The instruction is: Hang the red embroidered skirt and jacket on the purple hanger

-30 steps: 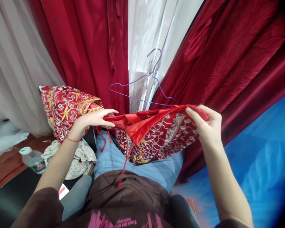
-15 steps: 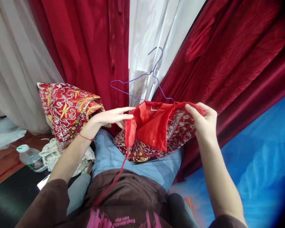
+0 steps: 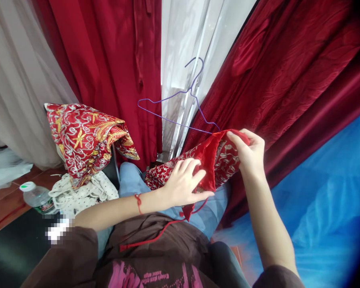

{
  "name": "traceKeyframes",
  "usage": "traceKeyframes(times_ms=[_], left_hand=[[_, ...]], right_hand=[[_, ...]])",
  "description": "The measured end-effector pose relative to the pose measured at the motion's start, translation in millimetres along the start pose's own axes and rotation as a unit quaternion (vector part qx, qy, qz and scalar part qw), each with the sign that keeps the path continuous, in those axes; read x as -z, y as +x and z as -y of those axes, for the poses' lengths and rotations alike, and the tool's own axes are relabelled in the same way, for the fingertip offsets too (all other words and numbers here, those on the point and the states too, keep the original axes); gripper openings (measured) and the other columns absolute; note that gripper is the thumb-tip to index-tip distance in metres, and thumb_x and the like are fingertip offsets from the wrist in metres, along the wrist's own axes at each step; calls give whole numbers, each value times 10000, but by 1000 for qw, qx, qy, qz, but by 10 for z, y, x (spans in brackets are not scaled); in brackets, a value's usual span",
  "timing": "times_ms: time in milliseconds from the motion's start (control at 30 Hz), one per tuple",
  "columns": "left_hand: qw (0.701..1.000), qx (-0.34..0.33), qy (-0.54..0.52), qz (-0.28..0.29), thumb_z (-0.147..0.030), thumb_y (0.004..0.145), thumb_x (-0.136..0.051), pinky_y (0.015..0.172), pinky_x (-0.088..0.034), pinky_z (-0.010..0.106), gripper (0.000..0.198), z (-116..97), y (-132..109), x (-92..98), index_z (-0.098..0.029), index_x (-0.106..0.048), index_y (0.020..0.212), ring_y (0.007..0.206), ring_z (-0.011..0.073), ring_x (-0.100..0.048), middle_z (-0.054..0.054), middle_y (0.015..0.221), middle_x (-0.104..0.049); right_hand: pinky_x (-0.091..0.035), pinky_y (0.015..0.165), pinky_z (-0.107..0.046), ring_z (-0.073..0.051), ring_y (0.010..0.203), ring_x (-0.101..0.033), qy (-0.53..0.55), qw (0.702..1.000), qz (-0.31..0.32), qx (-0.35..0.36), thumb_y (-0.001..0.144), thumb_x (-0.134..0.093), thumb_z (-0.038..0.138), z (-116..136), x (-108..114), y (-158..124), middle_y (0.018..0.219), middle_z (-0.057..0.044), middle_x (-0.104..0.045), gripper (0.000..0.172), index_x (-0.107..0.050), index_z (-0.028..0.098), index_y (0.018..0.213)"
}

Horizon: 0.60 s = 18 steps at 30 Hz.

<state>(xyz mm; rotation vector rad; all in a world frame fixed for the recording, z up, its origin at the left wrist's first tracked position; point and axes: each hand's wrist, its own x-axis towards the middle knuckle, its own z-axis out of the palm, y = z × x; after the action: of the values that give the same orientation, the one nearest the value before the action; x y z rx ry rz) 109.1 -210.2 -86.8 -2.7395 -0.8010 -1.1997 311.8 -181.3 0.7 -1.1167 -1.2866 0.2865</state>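
A red garment [image 3: 228, 160] with silver and gold embroidery and a plain red lining lies across my lap. My right hand [image 3: 252, 150] pinches its upper right edge between thumb and fingers. Over the garment's middle, my left hand [image 3: 184, 182] rests with its fingers apart and thumb stretched out, covering part of the cloth. A thin red tie [image 3: 160, 234] trails from the garment over my shirt. The purple wire hanger [image 3: 191, 89] stands just beyond, its lower right corner meeting the garment's top edge near my right hand.
Another red embroidered cloth [image 3: 84, 138] is draped at the left. Below it lie a dotted white cloth [image 3: 87, 196], a plastic bottle [image 3: 39, 198] and a blurred-out bright patch on a black surface [image 3: 15, 236]. Dark red drapes [image 3: 108, 60] hang ahead; blue fabric [image 3: 327, 200] spreads at right.
My left hand has left the garment's left edge and moved right, over its middle. The left part is folded over, hiding most of the lining. My right hand keeps its pinch, slightly further left.
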Motion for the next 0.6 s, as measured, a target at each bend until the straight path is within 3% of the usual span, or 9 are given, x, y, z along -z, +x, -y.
traceKeyframes(times_ms=[167, 267, 367, 467, 600], left_hand=[[993, 87, 67, -38, -668, 838, -600, 1158, -182, 764, 544, -214, 136, -207, -177, -713, 1042, 1495, 451, -254, 259, 1504, -456], [982, 152, 108, -41, -474, 853, -659, 1130, -53, 835, 358, -103, 196, -157, -151, -698, 1002, 1528, 488, -124, 254, 1562, -393], [978, 169, 104, -60, -287, 884, -609, 1167, -36, 792, 162, 115, 206, -44, -171, -689, 962, 1546, 429, -135, 210, 1542, -441], [984, 143, 76, -69, -329, 923, -560, 1206, -56, 729, 193, 201, 213, 16, -192, -694, 899, 1549, 380, -166, 166, 1491, -502], [979, 188, 74, -18, -524, 872, -614, 1139, -20, 814, 402, 74, 280, -11, -155, -712, 996, 1530, 487, -99, 227, 1540, -427]], right_hand=[[-283, 454, -234, -86, 490, -364, -7, 1000, 19, 4, 747, -767, 455, 29, -40, -40, 547, 52, -433, 379, -522, 204, 602], [-279, 450, -233, -86, 487, -359, -10, 1000, 25, -1, 746, -766, 465, 51, -6, -73, 546, 53, -421, 384, -521, 205, 604], [-279, 454, -233, -86, 488, -358, -9, 1000, 29, 0, 747, -765, 455, 83, 11, -110, 545, 51, -428, 383, -519, 204, 595], [-284, 462, -233, -86, 489, -358, -7, 999, 36, 7, 755, -757, 458, 124, -67, -143, 543, 49, -437, 368, -539, 203, 603], [-310, 475, -232, -96, 510, -401, -11, 998, 60, 14, 769, -734, 485, 181, -227, -185, 561, 39, -472, 369, -556, 202, 613]])
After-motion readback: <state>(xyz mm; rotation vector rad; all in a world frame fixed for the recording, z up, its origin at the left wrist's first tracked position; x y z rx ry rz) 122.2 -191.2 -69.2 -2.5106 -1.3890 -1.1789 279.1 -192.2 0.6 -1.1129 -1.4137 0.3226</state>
